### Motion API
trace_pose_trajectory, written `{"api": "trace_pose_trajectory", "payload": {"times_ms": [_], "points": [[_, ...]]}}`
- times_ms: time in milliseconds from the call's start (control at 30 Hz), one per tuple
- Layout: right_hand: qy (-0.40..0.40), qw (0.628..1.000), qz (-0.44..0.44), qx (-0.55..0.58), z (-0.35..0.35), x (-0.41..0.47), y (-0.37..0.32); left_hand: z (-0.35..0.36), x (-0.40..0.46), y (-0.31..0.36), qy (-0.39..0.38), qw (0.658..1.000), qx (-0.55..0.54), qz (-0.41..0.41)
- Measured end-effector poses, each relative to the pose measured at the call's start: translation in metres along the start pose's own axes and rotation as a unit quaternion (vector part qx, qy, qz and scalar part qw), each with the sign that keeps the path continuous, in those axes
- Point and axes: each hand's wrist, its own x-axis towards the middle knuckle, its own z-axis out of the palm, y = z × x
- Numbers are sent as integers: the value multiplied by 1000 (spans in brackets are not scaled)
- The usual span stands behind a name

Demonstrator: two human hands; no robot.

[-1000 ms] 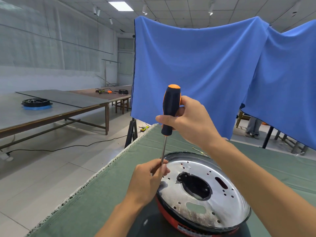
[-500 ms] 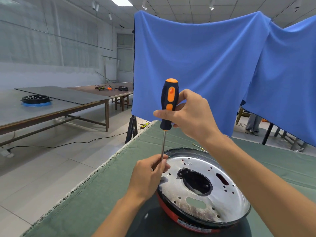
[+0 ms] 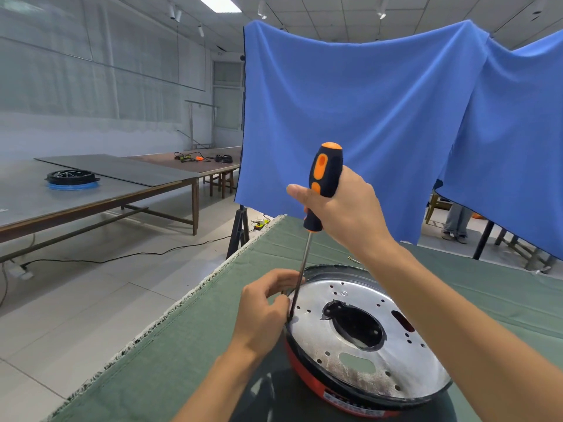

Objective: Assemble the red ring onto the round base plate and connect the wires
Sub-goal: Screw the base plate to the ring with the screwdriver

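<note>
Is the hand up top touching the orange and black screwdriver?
Touching. The head view shows the right hand wrapped around the screwdriver handle, fingers curled over it with no gap.

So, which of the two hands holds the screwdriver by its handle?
The right hand: its grip wraps the black-and-orange handle of the screwdriver. The left hand is lower, its fingers at the metal shaft beside the base plate.
</note>
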Motion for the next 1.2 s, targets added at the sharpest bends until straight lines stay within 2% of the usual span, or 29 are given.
{"api": "trace_pose_trajectory", "payload": {"times_ms": [100,167,267,367,467,533,633,700,767,867,933,1000,1133,1200], "points": [[-105,985,53,130,-4,2,-2,-2,4,-1,-23,998,65,1],[-148,975,52,156,-8,4,-3,-2,7,-7,-50,993,103,-23],[-73,993,9,96,-2,2,1,1,8,-14,-52,989,129,-42],[16,998,19,50,2,1,4,6,5,-14,-32,991,124,-39],[18,996,36,78,1,-1,4,7,3,-16,-19,992,119,-44],[-17,996,35,82,-4,-1,4,8,2,-17,-16,992,115,-57],[-148,985,23,83,-17,1,3,8,3,-15,-24,993,90,-77],[-198,975,21,99,-23,2,2,8,4,-14,-21,993,86,-77],[-161,980,25,115,-22,2,3,8,4,-15,-17,993,85,-79],[-41,998,24,28,-12,2,6,10,3,-15,-11,992,93,-82],[6,1000,21,2,-10,1,4,10,3,-13,-5,992,93,-84],[-7,1000,14,10,-9,1,2,10,2,-12,1,992,96,-86],[-104,993,22,48,-11,-2,3,10,2,-13,9,991,98,-95],[-84,995,22,49,-12,-3,5,10,2,-15,15,989,101,-106]]}}
